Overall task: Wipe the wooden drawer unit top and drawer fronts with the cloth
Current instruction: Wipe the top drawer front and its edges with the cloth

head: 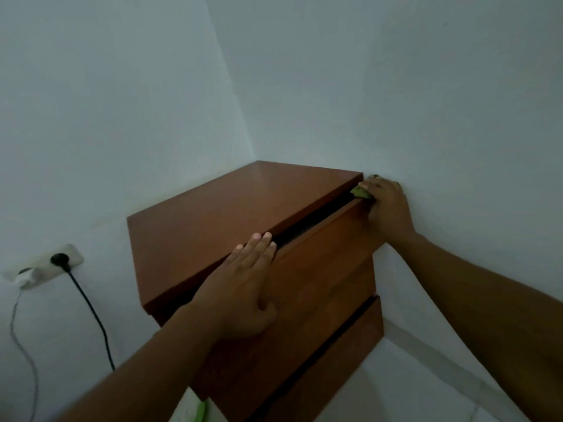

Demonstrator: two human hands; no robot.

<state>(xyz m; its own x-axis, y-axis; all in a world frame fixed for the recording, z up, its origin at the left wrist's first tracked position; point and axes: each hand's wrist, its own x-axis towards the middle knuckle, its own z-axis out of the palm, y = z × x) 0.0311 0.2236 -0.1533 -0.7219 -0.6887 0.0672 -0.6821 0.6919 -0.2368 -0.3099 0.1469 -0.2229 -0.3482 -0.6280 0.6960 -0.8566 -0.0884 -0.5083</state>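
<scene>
Right hand [388, 205] hides most of cloth [361, 193].

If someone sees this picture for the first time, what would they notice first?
Probably the reddish wooden drawer unit in the corner of pale walls. The left hand lies flat on its top drawer front, while the right hand presses a green cloth at the far end of that drawer.

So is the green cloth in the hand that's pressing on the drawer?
No, the left hand is flat and empty; the right hand holds the cloth.
</scene>
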